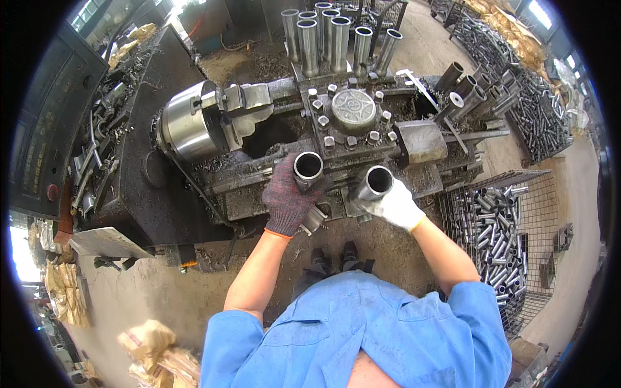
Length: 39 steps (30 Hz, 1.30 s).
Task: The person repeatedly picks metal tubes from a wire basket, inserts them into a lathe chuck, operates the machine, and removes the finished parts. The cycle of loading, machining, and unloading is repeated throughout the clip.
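Note:
My left hand [283, 199], in a dark knitted glove with an orange cuff, is closed around a short steel tube [308, 171], its round mouth tilted up toward me. My right hand [397, 207], in a white glove with a yellow cuff, grips a second steel tube [373, 187] at a similar tilt. The two tubes are held apart, just in front of a lathe's square tool post [354, 111] with its round cap and several bolts. A shiny lathe chuck [189, 126] lies to the left of my hands.
Several bright tubes [338, 45] stand upright behind the tool post. Darker tubes [473, 97] and a long caliper-like tool [424, 92] rest at the right. A wire basket [540, 226] of small tubes stands low right. Metal pieces [97, 145] lie left; paper sacks [152, 343] sit behind.

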Each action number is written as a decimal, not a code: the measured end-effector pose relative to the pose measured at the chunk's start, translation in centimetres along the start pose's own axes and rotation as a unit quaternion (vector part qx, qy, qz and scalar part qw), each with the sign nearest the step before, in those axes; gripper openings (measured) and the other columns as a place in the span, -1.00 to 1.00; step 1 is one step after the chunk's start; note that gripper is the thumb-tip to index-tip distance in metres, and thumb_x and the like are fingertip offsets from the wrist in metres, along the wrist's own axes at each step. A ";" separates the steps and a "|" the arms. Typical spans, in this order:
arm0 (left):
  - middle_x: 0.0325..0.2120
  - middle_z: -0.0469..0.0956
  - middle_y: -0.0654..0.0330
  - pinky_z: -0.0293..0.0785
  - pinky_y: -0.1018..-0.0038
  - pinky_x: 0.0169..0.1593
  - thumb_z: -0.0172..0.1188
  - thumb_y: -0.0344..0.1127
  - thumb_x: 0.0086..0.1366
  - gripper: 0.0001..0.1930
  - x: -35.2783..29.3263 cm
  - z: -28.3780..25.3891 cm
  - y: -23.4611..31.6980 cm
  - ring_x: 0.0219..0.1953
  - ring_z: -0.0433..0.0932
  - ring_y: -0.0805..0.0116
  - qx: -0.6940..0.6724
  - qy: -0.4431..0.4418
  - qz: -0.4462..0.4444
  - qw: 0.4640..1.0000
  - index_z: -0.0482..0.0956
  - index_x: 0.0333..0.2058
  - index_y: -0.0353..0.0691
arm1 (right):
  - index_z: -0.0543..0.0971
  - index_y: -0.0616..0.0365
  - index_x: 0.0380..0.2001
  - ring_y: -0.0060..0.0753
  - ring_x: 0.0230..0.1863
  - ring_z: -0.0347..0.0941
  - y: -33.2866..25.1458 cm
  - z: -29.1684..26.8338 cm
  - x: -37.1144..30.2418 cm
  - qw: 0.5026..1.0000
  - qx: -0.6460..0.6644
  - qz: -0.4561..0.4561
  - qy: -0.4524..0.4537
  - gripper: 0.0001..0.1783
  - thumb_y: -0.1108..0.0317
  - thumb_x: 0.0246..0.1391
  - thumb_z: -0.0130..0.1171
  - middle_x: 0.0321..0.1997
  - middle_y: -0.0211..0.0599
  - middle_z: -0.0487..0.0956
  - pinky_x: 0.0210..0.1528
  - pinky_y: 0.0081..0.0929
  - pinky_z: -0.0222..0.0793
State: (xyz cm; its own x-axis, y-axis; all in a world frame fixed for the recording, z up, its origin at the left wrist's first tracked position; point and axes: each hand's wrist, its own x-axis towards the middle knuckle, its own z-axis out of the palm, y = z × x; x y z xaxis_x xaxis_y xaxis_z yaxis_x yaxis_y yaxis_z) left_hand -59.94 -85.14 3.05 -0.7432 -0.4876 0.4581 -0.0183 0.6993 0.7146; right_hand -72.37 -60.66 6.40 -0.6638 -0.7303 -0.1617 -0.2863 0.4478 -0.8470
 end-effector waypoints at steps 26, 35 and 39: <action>0.17 0.60 0.06 0.43 0.08 0.39 0.08 0.42 0.46 -0.21 -6.1 -5.4 -5.5 0.21 0.57 0.04 -0.689 0.002 -0.394 0.609 0.45 0.32 -0.17 | 0.55 0.40 0.15 0.02 0.02 0.70 -7.3 12.3 2.7 0.982 -0.031 0.023 -0.185 -0.05 -0.26 -0.02 0.46 0.00 0.13 0.73 0.15 -0.14 0.55; 0.40 0.35 0.03 0.29 0.03 0.48 0.02 0.24 0.57 -0.25 -3.7 -9.7 -3.2 0.43 0.35 0.06 -0.500 -0.033 -0.184 0.846 0.23 0.48 -0.18 | 0.48 0.15 0.29 0.04 -0.05 0.71 -17.9 7.0 0.5 0.994 0.007 -0.061 -0.093 -0.03 -0.09 -0.16 0.54 -0.01 0.10 0.70 0.06 -0.11 0.61; 0.24 0.51 0.01 0.41 0.09 0.41 0.08 0.12 0.59 -0.34 -4.2 -9.4 -6.9 0.26 0.52 0.06 -0.564 0.043 -0.169 0.807 0.32 0.40 -0.29 | 0.46 0.07 0.34 0.03 -0.07 0.73 -20.1 -1.5 7.8 0.916 -0.310 -0.255 -0.006 -0.10 0.14 -0.14 0.48 -0.04 -0.02 0.71 0.06 -0.08 0.67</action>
State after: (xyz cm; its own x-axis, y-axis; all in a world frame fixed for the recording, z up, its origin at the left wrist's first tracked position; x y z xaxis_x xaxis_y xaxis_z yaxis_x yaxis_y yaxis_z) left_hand -50.36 -92.84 1.17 -0.7735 -0.6190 0.1359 0.4460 -0.3794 0.8107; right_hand -72.86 -74.60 22.87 -0.3270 -0.9303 0.1664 -0.8972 0.2502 -0.3640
